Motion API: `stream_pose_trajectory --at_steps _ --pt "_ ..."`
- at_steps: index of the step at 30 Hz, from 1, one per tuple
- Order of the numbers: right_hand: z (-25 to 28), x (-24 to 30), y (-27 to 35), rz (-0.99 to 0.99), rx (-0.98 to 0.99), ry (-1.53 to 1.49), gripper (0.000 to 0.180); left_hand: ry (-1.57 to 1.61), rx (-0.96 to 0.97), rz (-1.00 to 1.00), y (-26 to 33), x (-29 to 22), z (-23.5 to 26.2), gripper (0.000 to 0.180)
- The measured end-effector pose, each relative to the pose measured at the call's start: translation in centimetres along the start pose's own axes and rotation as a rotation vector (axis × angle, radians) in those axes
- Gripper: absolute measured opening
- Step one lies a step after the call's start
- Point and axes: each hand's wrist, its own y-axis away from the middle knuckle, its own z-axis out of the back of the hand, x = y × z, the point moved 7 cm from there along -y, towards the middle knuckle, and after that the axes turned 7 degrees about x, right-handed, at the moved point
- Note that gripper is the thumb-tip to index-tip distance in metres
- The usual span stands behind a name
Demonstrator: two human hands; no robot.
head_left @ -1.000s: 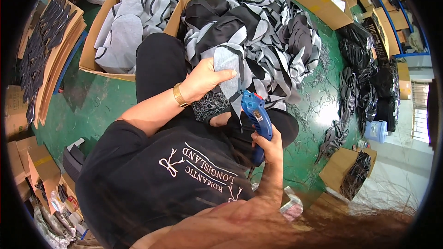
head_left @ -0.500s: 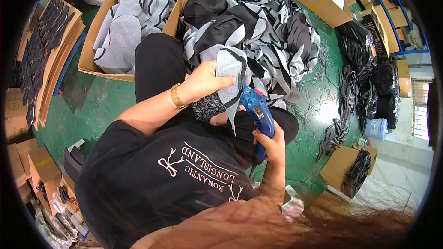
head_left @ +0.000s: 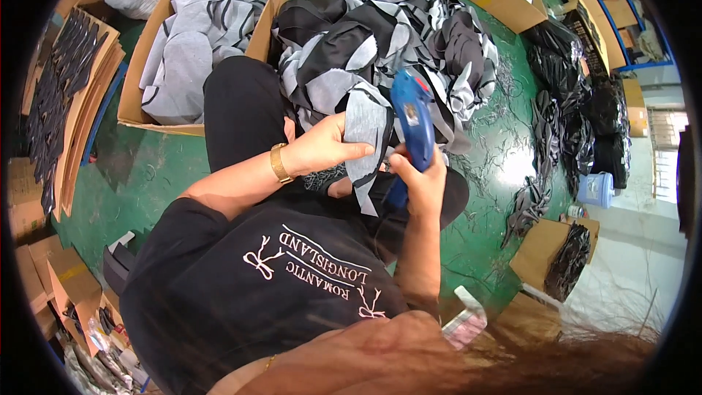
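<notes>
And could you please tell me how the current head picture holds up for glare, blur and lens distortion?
In the head view: glare whitens a patch of the green floor at right; the fisheye bends the blue shelf frame near the black rim; hair at lower right looks smeared; the blue tool seems slightly soft, while the grey fabric piece reads fairly clearly.
</notes>
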Motion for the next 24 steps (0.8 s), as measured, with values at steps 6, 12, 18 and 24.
stream_pose_trajectory --at_steps 6,12,18,24 --pt "-1.1 -0.6 -0.9 -0.030 -0.066 0.044 0.037 0.137 0.027 -0.005 -0.1 0.5 -0.8 0.033" --pt "-1.7 -0.9 -0.4 -0.054 -0.001 -0.012 0.029 0.570 -0.122 0.120 -1.6 1.3 0.0 0.028" --pt "1.7 -2.9 1.3 -0.111 0.045 -0.311 0.043 0.471 -0.178 0.001 -1.8 -0.1 1.8 0.024" --pt "1.6 -4.5 4.4 -0.288 0.315 -0.436 0.043 0.388 -0.140 -0.068 -1.9 -1.5 2.2 0.027"
